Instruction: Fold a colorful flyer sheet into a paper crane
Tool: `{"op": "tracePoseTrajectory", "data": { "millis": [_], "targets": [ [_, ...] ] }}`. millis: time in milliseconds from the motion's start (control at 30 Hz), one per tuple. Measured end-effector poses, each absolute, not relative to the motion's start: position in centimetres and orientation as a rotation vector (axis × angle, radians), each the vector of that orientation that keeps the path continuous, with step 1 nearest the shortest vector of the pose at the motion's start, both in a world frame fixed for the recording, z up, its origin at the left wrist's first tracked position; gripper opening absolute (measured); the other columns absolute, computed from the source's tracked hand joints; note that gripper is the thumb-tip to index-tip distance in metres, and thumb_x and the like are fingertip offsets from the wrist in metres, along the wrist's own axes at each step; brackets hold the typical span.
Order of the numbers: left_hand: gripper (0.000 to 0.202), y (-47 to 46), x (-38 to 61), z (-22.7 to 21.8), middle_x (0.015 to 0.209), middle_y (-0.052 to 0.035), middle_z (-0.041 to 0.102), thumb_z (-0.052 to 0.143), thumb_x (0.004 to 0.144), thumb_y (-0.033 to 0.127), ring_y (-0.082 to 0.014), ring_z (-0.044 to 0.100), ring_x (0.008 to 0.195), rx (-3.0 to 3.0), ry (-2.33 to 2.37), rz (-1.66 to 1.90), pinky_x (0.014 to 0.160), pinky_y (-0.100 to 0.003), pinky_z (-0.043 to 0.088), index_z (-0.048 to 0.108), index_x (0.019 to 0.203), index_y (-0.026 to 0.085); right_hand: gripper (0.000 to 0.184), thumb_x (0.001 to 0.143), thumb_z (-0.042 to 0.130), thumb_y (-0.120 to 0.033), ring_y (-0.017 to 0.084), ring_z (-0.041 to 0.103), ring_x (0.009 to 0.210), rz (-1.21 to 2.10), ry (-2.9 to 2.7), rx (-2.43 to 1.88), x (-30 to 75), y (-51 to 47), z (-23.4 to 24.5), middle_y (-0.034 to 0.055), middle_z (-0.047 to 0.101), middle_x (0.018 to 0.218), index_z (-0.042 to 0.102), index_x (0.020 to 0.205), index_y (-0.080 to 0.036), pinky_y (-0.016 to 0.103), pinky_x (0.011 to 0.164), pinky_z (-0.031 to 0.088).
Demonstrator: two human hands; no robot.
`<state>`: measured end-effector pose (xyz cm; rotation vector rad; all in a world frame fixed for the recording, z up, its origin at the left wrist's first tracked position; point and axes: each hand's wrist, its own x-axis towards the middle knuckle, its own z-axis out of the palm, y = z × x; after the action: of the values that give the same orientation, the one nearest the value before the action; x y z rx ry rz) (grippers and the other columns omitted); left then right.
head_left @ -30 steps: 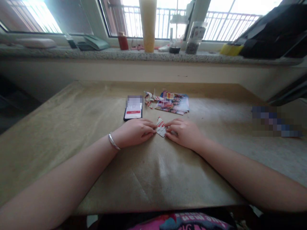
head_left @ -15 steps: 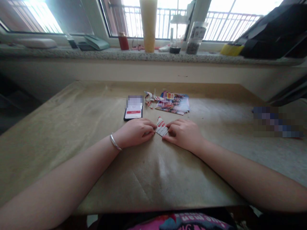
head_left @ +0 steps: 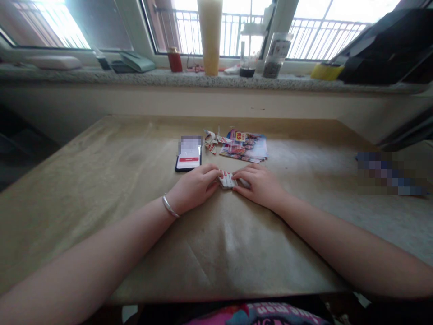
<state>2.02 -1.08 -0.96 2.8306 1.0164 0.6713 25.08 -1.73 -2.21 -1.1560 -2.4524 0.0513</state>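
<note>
Between my two hands lies a small piece of folded printed paper (head_left: 227,180), white with red marks, low on the table. My left hand (head_left: 198,186), with a silver bangle at the wrist, grips its left side with fingers and thumb. On the other side, my right hand (head_left: 259,185) pinches the right edge, thumb nearest me. Fingertips cover part of the paper's top. Just beyond my left hand is a phone (head_left: 188,161) with a lit screen. Folded paper pieces (head_left: 211,140) with similar print lie past the paper, against a stack of colourful leaflets (head_left: 250,146).
A tan cover (head_left: 101,180) lies over the table. At the far right is a blurred-out dark item (head_left: 389,174). The stone windowsill (head_left: 189,80) behind holds a tall yellow cylinder (head_left: 211,40), a red jar (head_left: 175,60), a clear container (head_left: 273,56) and a black bag (head_left: 382,49).
The paper's pointed top no longer stands out; the piece now looks flatter and lower. My left hand has shifted slightly right, its fingers now over the paper's upper left.
</note>
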Motion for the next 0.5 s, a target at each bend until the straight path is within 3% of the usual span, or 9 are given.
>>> {"op": "tracePoseTrajectory", "data": {
  "millis": [233, 500],
  "targets": [
    [0.019, -0.97, 1.73, -1.04, 0.092, -0.0067, 0.065, 0.053, 0.091, 0.028, -0.0197, 0.055, 0.085, 2.905, 1.209, 0.536, 0.079, -0.033, 0.047, 0.068, 0.093, 0.017, 0.013, 0.084, 0.061, -0.029, 0.021, 0.061, 0.101, 0.191, -2.420, -0.961, 25.31, -1.22, -2.64, 0.0044, 0.070, 0.107, 0.071, 0.088, -0.022, 0.037, 0.091, 0.047],
    [0.020, -0.84, 1.79, -0.82, 0.081, -0.0053, 0.064, 0.053, 0.090, 0.027, -0.0164, 0.055, 0.074, 2.925, 1.170, 0.485, 0.067, -0.027, 0.043, 0.068, 0.082, 0.015, 0.011, 0.081, 0.061, -0.025, 0.018, 0.062, 0.090, 0.280, -2.343, -1.030, 25.21, -1.17, -2.68, 0.0041, 0.071, 0.094, 0.072, 0.081, -0.022, 0.034, 0.087, 0.046]
  ]
}}
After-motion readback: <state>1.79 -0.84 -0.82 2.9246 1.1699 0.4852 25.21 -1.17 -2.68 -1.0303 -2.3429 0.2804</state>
